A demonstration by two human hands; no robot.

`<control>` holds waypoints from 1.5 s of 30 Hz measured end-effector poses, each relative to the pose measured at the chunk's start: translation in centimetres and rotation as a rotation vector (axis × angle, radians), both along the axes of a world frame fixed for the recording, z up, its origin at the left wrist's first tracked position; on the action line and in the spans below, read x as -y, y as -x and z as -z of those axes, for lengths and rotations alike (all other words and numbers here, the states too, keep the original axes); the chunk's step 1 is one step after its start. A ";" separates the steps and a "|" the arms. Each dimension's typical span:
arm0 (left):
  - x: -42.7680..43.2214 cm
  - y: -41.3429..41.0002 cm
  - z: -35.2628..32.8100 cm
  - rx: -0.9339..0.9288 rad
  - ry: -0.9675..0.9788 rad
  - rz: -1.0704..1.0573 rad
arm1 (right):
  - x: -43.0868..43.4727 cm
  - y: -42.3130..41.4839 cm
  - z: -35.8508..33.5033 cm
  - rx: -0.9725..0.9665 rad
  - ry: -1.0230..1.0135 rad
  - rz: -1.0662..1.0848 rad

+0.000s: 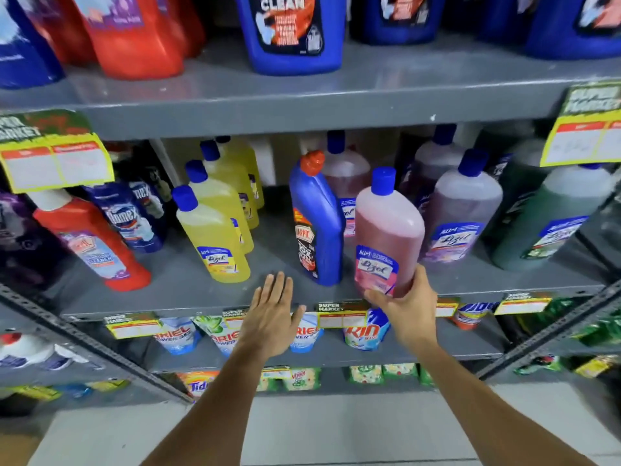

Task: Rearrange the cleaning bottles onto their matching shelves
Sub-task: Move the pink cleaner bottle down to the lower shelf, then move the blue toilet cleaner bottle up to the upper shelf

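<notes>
My right hand (pixel 405 306) grips the base of a pink Lizol bottle (pixel 386 230) with a blue cap, held upright at the front edge of the middle grey shelf (pixel 188 290). Just left of it stands a blue Harpic bottle (pixel 316 223) with a red cap. My left hand (pixel 270 314) hovers flat with fingers spread at the shelf edge, in front of the Harpic bottle and holding nothing. A row of yellow Lizol bottles (pixel 215 237) stands further left. Purple Lizol bottles (pixel 460 213) and a green one (pixel 544 220) stand to the right.
A red bottle (pixel 94 243) and a blue Domex bottle (pixel 131 216) stand at the left. Large blue bottles (pixel 292 31) and red bottles (pixel 134 35) fill the top shelf. Detergent pouches (pixel 364 331) sit on the shelf below. Yellow price tags (pixel 57 163) hang from shelf edges.
</notes>
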State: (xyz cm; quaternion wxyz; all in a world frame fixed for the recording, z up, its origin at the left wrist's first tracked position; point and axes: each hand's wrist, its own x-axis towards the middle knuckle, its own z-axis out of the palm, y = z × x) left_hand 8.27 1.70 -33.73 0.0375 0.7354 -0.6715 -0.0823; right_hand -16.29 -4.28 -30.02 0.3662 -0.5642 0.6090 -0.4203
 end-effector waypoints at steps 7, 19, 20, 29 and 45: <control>1.8 -0.1 0.6 -0.025 -0.021 -0.016 | 3.6 -1.3 0.2 -0.037 0.001 -0.065; 1.8 -0.3 1.5 -0.033 0.020 -0.032 | 2.8 -1.1 2.2 -0.043 0.082 0.032; 1.8 -0.3 1.5 -0.036 0.018 -0.024 | 2.1 -1.4 2.7 -0.040 0.128 0.074; 0.4 -2.9 1.7 -0.030 0.062 -0.040 | -1.1 -6.5 3.6 -0.111 0.113 -0.175; 0.3 -3.9 2.1 -0.077 0.051 -0.047 | 1.1 -10.7 2.6 0.042 0.105 -0.161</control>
